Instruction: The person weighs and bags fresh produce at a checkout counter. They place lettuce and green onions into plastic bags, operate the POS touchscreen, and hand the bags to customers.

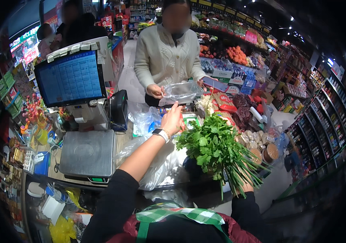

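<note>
My left hand (172,120), with a smartwatch at the wrist, reaches over the counter with its fingers apart and holds nothing that I can see. My right hand (245,182) is mostly hidden under a big bunch of cilantro and green onions (215,142), which seems to rest on it. The onion roots point away from me, towards the counter's far side. Across the counter a person in a cream cardigan (173,57) holds open a clear plastic bag (181,91), just beyond my left fingertips, and also a phone (215,84).
Crumpled clear plastic bags (164,161) lie on the counter before me. To the left stand a flat metal weighing scale (88,153) and a touchscreen register (71,79). Packaged goods (242,109) and wrapped round items (253,139) are piled at the right.
</note>
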### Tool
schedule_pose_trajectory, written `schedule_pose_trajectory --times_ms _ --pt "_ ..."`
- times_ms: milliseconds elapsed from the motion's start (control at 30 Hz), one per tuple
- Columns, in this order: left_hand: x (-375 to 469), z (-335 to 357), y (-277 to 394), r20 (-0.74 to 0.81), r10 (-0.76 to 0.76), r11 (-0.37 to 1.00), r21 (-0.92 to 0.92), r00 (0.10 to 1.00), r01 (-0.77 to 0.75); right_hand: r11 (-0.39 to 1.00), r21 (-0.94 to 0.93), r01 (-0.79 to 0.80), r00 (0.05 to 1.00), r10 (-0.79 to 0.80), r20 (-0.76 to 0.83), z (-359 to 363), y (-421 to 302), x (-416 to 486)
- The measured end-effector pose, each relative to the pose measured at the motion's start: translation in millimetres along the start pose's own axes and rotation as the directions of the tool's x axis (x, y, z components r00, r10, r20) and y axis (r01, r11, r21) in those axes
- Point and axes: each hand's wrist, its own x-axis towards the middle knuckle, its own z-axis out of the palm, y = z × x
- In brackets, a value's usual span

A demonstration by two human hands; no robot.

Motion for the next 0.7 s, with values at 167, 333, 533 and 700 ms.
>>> schedule_pose_trajectory --times_ms 167,333,533,700 --pt "51.9 58.3 -41.6 -0.026 -0.019 0.993 0.116 0.999 0.022 0.999 -0.02 -0.033 0.997 0.031 -0.071 -12.3 9.6 -3.4" --pt "97.4 128.1 -113.4 -0.01 0.48 0.673 0.645 0.877 -0.361 0.997 -0.023 -0.073 0.993 0.071 -0.093 -19.5 13.9 -1.3" --pt "43.8 91.6 -64.3 0.041 -0.089 0.932 0.356 0.995 0.069 0.99 -0.007 -0.138 0.986 0.137 -0.094 -23.7 21.8 3.4" --pt "-28.1 10.1 -1.3 -0.123 0.101 0.972 0.223 0.987 -0.072 0.975 0.008 -0.221 0.971 0.22 -0.093 -20.4 34.6 4.5"
